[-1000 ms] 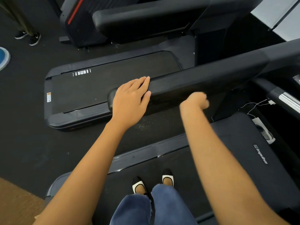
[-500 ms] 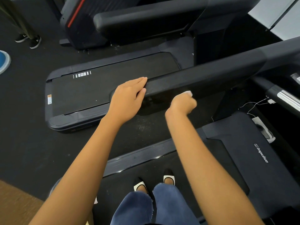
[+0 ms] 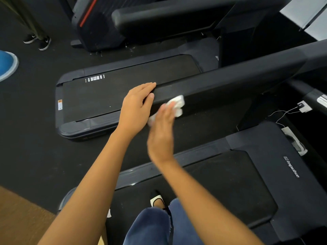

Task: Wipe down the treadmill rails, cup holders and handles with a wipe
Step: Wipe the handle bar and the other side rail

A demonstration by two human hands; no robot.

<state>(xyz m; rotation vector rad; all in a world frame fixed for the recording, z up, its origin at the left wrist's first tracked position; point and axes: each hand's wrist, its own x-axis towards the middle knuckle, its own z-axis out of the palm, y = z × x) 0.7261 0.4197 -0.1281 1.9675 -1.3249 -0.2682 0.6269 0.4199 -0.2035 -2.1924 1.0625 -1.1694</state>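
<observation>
A thick black treadmill side rail [image 3: 230, 82] runs from the centre up to the right. My left hand [image 3: 137, 108] lies flat over the rail's near end, fingers together, thumb on the inner face. My right hand [image 3: 161, 128] presses a crumpled white wipe [image 3: 177, 103] against the rail's inner side face, just right of my left hand. The wipe sticks out past my fingertips, and a bit shows below my palm. My right hand is motion-blurred.
I stand on a black treadmill belt [image 3: 221, 183] marked "impulse". A second treadmill [image 3: 109, 96] lies beyond the rail, with another machine [image 3: 99, 23] behind it. A white cable and plug [image 3: 300, 107] sit at right. Someone's shoes [image 3: 38, 41] are at the top left.
My right hand has slid left along the rail's inner face toward my left hand and opened flatter, so the white wipe now shows. My left hand has stayed on the rail end.
</observation>
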